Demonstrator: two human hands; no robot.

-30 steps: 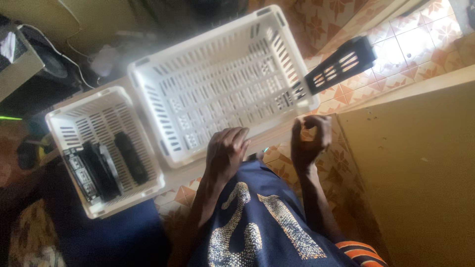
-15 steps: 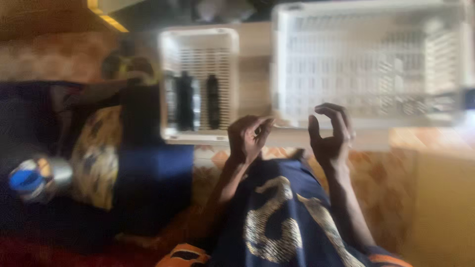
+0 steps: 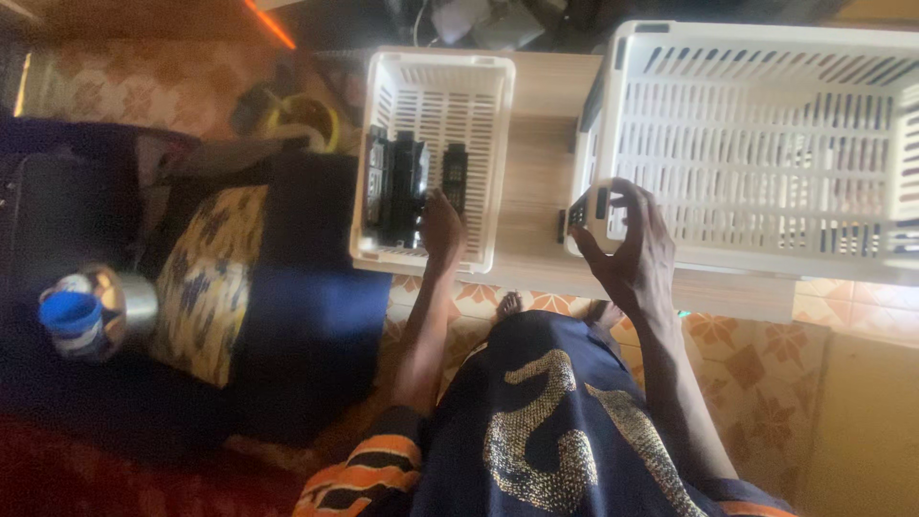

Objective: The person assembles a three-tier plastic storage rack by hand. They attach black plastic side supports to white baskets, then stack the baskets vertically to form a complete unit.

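My left hand point(image 3: 442, 228) reaches into the small white slotted basket point(image 3: 483, 153), fingers down among several black oblong devices point(image 3: 407, 187) lying in it; the grip is hidden. My right hand point(image 3: 627, 239) rests on the near left corner of the large white slotted basket point(image 3: 766, 144), fingers spread over its rim, with a small dark object point(image 3: 578, 213) under the fingertips. Both baskets stand on a light wooden table point(image 3: 536, 191). My patterned dark blue garment point(image 3: 565, 421) fills the bottom centre.
A blue cup on a metal pot point(image 3: 81, 311) stands at the left. A yellow patterned cushion point(image 3: 206, 278) and dark blue fabric point(image 3: 316, 316) lie beside the small basket. Orange patterned floor tiles point(image 3: 747, 354) show below the table edge.
The view swung left and steadied. My left hand moved from in front of me into the small basket. My right hand moved onto the corner of the large basket.
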